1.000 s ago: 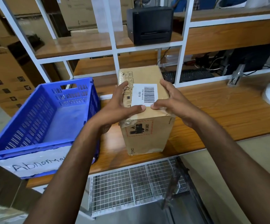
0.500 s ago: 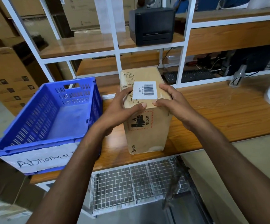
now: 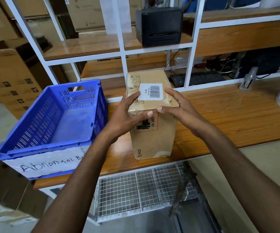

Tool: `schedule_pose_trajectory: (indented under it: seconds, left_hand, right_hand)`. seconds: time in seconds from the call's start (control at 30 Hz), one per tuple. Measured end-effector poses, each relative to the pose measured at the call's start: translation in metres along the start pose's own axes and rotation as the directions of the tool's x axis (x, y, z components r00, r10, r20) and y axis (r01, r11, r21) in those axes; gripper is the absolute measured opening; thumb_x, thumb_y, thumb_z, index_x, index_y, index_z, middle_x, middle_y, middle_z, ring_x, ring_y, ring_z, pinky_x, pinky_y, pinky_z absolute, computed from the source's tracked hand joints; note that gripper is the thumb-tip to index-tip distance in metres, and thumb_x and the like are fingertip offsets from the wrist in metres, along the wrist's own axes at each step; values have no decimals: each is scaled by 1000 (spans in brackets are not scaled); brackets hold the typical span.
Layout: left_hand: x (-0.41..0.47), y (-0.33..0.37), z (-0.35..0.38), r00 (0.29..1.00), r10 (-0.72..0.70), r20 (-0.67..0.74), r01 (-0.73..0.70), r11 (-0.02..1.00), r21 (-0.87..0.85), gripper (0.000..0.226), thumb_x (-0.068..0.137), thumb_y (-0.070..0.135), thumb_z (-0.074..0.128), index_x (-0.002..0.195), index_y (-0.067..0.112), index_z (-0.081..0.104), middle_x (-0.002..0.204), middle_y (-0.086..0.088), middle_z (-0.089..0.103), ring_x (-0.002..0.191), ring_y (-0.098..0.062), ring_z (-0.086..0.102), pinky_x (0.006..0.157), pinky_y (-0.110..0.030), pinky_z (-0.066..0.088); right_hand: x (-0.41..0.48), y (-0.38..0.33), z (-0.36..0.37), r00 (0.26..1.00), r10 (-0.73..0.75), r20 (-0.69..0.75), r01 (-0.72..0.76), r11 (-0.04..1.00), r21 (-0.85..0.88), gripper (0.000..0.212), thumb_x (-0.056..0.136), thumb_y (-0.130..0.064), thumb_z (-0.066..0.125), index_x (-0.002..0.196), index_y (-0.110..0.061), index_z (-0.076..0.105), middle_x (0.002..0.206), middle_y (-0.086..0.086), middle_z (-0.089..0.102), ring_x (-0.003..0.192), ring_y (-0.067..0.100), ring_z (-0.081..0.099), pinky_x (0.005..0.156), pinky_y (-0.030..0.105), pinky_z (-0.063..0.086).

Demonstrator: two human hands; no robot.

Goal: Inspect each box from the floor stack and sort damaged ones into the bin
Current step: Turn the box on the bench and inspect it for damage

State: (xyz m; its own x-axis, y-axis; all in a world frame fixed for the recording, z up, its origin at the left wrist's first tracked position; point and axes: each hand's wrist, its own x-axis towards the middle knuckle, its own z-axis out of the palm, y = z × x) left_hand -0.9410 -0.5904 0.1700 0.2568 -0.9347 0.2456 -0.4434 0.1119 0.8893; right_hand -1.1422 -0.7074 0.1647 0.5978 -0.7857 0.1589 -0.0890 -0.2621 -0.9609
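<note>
One wooden workbench bears a blue bin at its left end, signed "Abnormal B…" on the near wall, and just beside it to the right an upright cardboard box, outside the bin and apparently resting on its lower end. Left hand and right hand clasp the box's upper end from either side, fingers curled over the top face, thumbs pressed on the near face. White barcode label lies on the top face between the fingers, beside creased, peeling tape.
</note>
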Motion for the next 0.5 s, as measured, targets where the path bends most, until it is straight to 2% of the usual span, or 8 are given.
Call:
schedule_pose_trajectory:
  seconds: [0.07,0.13,0.23,0.33,0.4,0.5]
  left_hand:
    - [-2,-4,0,1000,25,-17,-25,999,22,91,75,52,82,156,31,45,154,10,47,137,-7,52,98,-18,55]
    - [-2,-7,2,998,41,-55,-39,999,27,90,75,54,81,155,30,48,153,10,50,136,-6,53,101,-18,53]
    - [-2,-8,8,993,61,-102,-59,998,21,86,76,53,79,153,28,51,148,11,53,128,-1,56,93,-11,53]
    - [1,-8,11,990,50,-135,-52,999,-9,82,77,50,80,151,26,54,137,19,57,121,6,60,94,-16,56]
    - [2,-8,11,990,40,-137,-42,999,-12,81,77,51,79,151,27,54,131,26,56,117,12,59,94,-18,57]
    - [2,-11,11,987,47,-151,-47,999,3,81,78,54,80,150,29,54,139,17,58,126,0,60,98,-24,58]
  right_hand:
    - [-3,6,-1,1000,-29,8,30,999,-35,85,82,-39,87,156,-39,43,138,-27,57,127,-5,56,102,21,49]
    - [-4,10,0,997,-76,-21,74,992,-99,88,80,-42,87,156,-36,44,137,-30,54,129,-6,54,101,16,48]
    - [0,15,2,988,-127,-83,111,978,-176,82,84,-38,87,155,-32,47,140,-23,54,133,3,55,108,24,49]
    - [6,18,6,982,-149,-118,125,973,-192,78,84,-38,87,153,-30,52,136,-21,57,131,5,57,110,33,51]
    - [7,19,5,979,-158,-128,131,971,-198,78,83,-39,88,152,-30,53,133,-23,57,129,4,58,109,34,52]
    - [7,18,2,982,-152,-112,133,978,-162,81,80,-39,89,152,-28,53,138,-20,57,130,2,56,110,33,52]
